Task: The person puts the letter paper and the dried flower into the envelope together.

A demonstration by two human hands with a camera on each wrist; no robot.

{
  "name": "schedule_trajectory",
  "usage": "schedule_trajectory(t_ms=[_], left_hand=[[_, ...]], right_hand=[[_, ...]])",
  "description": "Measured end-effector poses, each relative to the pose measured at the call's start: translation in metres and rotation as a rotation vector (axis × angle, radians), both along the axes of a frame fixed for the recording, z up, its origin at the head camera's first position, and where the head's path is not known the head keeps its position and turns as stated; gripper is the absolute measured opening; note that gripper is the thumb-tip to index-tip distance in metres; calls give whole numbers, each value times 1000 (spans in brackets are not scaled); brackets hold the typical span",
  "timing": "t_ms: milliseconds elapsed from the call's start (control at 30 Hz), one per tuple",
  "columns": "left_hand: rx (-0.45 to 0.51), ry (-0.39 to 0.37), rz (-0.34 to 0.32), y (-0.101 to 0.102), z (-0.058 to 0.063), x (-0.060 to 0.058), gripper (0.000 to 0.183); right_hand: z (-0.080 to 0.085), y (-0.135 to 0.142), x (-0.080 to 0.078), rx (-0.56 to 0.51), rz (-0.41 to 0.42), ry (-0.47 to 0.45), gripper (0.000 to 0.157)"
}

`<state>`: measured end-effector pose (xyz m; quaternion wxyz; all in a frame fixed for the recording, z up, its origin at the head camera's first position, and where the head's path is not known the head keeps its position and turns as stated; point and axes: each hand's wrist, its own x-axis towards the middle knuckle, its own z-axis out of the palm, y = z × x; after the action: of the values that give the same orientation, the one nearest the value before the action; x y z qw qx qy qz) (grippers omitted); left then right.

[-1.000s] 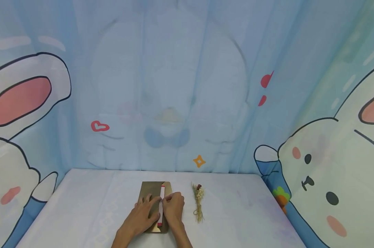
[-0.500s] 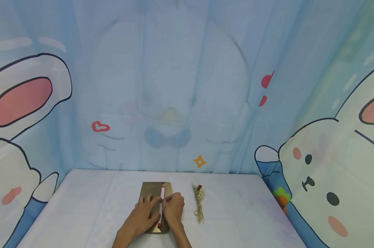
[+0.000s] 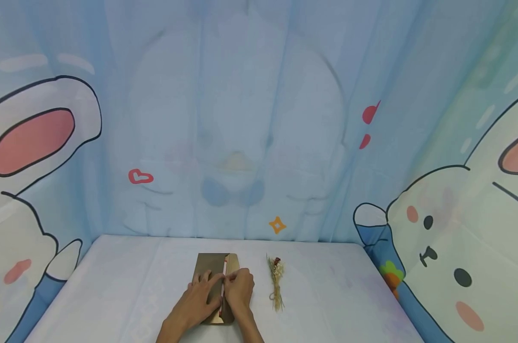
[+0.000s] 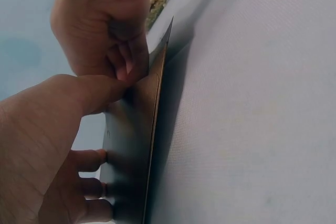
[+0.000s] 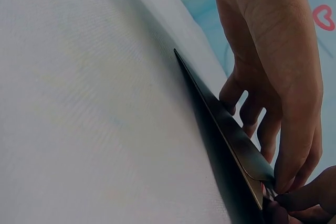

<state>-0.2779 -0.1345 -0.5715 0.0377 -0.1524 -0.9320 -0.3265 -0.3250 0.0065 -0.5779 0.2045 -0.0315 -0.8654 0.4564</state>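
A flat brown envelope-like piece [image 3: 210,263] lies lengthwise in front of me on the white-covered table. A thin white strip with red ends [image 3: 225,265] runs along its right part, mostly hidden by the fingers. My left hand [image 3: 194,297] rests on the brown piece with spread fingers, its thumb and index finger beside the strip. With curled fingers my right hand [image 3: 239,288] pinches at the strip's right side, its fingertips meeting the left ones. In the left wrist view the brown sheet [image 4: 149,103] shows edge-on under both hands; what exactly the right fingertips pinch is hard to see.
A small dried flower bunch [image 3: 277,281] tied with twine lies to the right of my right hand. The table [image 3: 327,286] has a white cloth. Behind it hangs a light blue curtain [image 3: 241,119] with printed rabbits.
The white strip looks narrower than before, its right side rising or turning over by my right fingers. Both hands keep nearly the same place. The view has shifted slightly.
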Motion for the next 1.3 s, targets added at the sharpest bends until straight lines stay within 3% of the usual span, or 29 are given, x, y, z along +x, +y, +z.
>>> schedule_trajectory(t_ms=[300, 667, 800, 900, 1033, 1100, 1300], left_hand=[[-9, 20, -5, 5, 1, -1, 59], [15, -17, -14, 10, 4, 0, 60], [11, -47, -10, 9, 2, -1, 61], [3, -52, -6, 8, 3, 0, 61], [-2, -41, 6, 5, 4, 0, 60], [-3, -33, 13, 4, 4, 1, 60], [20, -31, 14, 2, 5, 3, 60]], right_hand=[[2, 4, -1, -10, 16, 3, 14], [0, 6, 1, 0, -4, -32, 11], [-8, 14, 0, -21, 38, 40, 12], [-20, 24, -7, -23, 55, 153, 14], [-18, 39, -11, -37, 1, 240, 14], [-6, 46, -7, -62, -42, 221, 13], [10, 68, -5, -85, -170, 136, 11]])
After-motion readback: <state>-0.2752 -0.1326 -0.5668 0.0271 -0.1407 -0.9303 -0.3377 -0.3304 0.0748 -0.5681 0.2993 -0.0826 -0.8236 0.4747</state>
